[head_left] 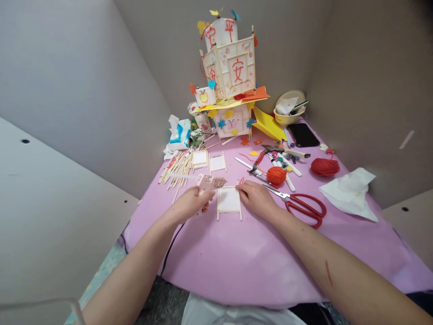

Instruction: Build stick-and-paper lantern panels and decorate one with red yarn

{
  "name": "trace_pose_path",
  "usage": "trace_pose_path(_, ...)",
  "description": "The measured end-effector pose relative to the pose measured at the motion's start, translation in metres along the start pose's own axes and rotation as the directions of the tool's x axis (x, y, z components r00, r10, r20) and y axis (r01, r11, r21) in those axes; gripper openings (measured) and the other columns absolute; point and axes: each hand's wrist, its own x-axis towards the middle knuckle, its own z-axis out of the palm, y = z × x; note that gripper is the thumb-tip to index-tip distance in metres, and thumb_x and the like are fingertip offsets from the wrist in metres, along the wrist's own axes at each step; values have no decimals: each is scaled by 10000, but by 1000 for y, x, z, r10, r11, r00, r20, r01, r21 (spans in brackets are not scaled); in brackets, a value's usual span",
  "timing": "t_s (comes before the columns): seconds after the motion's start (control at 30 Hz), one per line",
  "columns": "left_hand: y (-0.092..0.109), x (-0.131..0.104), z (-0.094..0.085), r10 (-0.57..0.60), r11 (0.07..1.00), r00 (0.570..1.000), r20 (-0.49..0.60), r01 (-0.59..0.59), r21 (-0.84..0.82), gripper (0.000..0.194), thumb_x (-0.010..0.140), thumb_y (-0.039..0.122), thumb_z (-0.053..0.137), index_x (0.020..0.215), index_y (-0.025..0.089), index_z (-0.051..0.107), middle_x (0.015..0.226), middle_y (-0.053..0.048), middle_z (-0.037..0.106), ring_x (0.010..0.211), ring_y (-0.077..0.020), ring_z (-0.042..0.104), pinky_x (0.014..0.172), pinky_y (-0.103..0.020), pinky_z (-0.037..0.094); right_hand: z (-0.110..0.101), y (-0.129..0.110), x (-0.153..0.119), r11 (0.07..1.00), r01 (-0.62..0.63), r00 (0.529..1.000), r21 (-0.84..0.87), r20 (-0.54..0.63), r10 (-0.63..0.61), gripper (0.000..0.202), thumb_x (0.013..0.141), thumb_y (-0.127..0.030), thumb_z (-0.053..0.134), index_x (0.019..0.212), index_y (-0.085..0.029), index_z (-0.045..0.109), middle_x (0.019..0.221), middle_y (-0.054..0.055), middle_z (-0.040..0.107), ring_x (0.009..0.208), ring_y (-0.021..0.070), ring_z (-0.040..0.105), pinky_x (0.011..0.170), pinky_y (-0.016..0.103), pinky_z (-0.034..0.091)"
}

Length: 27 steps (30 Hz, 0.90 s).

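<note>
My left hand (193,201) is wrapped round a pink glue gun (205,183), whose nozzle points right, over the top left corner of a small stick frame. A white glue stick pokes out of its back. The frame (229,200) has white paper between thin wooden sticks and lies flat on the purple cloth. My right hand (254,197) pinches the frame's top right corner, by a small red loop. Two similar frames (200,158) lie behind, beside a pile of loose sticks (179,169).
A decorated paper-and-stick lantern (233,72) stands at the back. Red scissors (306,208), orange yarn (276,176), pliers (260,159), red yarn (324,167), a tissue (350,192), a phone (303,135) and a bowl (286,118) are on the right. Tissues (180,135) stand back left.
</note>
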Motion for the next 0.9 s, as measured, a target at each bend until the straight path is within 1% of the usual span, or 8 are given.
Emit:
trace_pose_path(0.23, -12, -4, 12, -123, 962, 989, 83, 139, -237, 302, 709, 460, 648, 720, 181, 533, 617, 8, 572, 524, -127, 530, 454, -225, 352, 0, 0, 0, 1000, 2, 1000, 12, -4, -2, 277, 952, -201, 453, 1060, -206, 708, 954, 56, 694, 870, 165, 617, 742, 251, 390)
trace_pose_path(0.33, -24, -4, 17, -129, 925, 983, 130, 167, -340, 301, 704, 436, 662, 801, 171, 560, 625, 22, 564, 520, -113, 517, 464, -215, 360, 1, 0, 0, 1000, -5, 1000, 23, -7, 5, 274, 951, -202, 456, 1054, -204, 710, 958, 59, 696, 877, 166, 619, 754, 249, 397)
trace_pose_path(0.47, -41, -3, 13, -114, 882, 986, 124, 158, -444, 367, 715, 451, 685, 902, 145, 612, 639, 30, 549, 500, -90, 502, 449, -195, 360, 2, 2, 0, 998, 8, 1000, 55, -12, -7, 283, 942, -176, 451, 1057, -199, 709, 980, 64, 698, 891, 162, 623, 779, 243, 407)
trace_pose_path(0.57, -56, -2, 6, -17, 765, 990, 139, 103, -636, 381, 722, 444, 712, 916, 128, 627, 634, 30, 520, 485, -61, 467, 430, -161, 338, 2, 2, 0, 998, 3, 1000, 56, -15, -2, 277, 933, -168, 460, 1048, -194, 710, 978, 65, 698, 886, 166, 624, 766, 246, 406)
trace_pose_path(0.67, -70, -2, 0, 107, 507, 976, 188, 109, -855, 335, 699, 386, 755, 854, 118, 625, 603, 39, 454, 487, -31, 399, 418, -111, 302, 1, 1, 0, 998, -5, 1000, 55, -17, 6, 273, 931, -171, 463, 1040, -190, 713, 952, 61, 698, 862, 169, 625, 740, 250, 404)
trace_pose_path(0.73, -76, -2, -3, 148, 371, 967, 206, 138, -918, 301, 691, 345, 767, 820, 115, 622, 595, 42, 420, 489, -22, 359, 407, -88, 280, 1, 0, 0, 998, -2, 1000, 62, -19, 3, 281, 933, -168, 456, 1046, -188, 713, 934, 57, 697, 850, 166, 623, 741, 249, 405)
trace_pose_path(0.8, -82, -3, -7, 147, 328, 973, 179, 123, -937, 288, 700, 330, 764, 825, 113, 621, 603, 38, 418, 497, -22, 354, 411, -81, 290, 1, 0, 0, 998, -1, 1000, 64, -20, 2, 282, 931, -165, 458, 1050, -188, 713, 919, 54, 694, 839, 166, 621, 739, 249, 407)
trace_pose_path(0.9, -92, -6, -17, 98, 422, 994, 44, -2, -907, 331, 711, 356, 754, 897, 124, 610, 636, 32, 459, 513, -36, 393, 443, -111, 343, 2, 1, 0, 998, -1, 1000, 65, -16, 2, 279, 926, -163, 463, 1043, -189, 715, 901, 51, 691, 830, 170, 623, 733, 253, 411)
